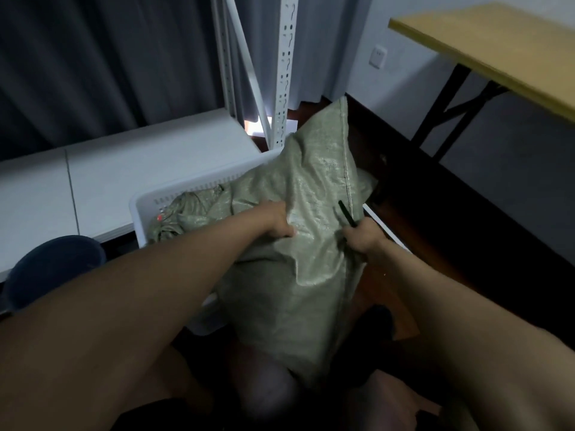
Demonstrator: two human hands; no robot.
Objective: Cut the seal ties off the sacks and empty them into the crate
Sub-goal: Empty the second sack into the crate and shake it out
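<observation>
Your left hand [280,223] bunches the green sack [298,259], fingers curled tight. Your right hand [362,239] grips sack and dark tool [347,213] together. Sack overhangs the white crate [186,189]; bare floor to its right.

Pale green woven sack [298,244], white slotted crate [186,189], yellow tabletop [497,51].

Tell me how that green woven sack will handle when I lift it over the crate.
Probably floppy: the sack creases and sags where both hands grip it. Its sheen suggests slippery cloth. Weight is hard to judge; it looks partly slack.
</observation>
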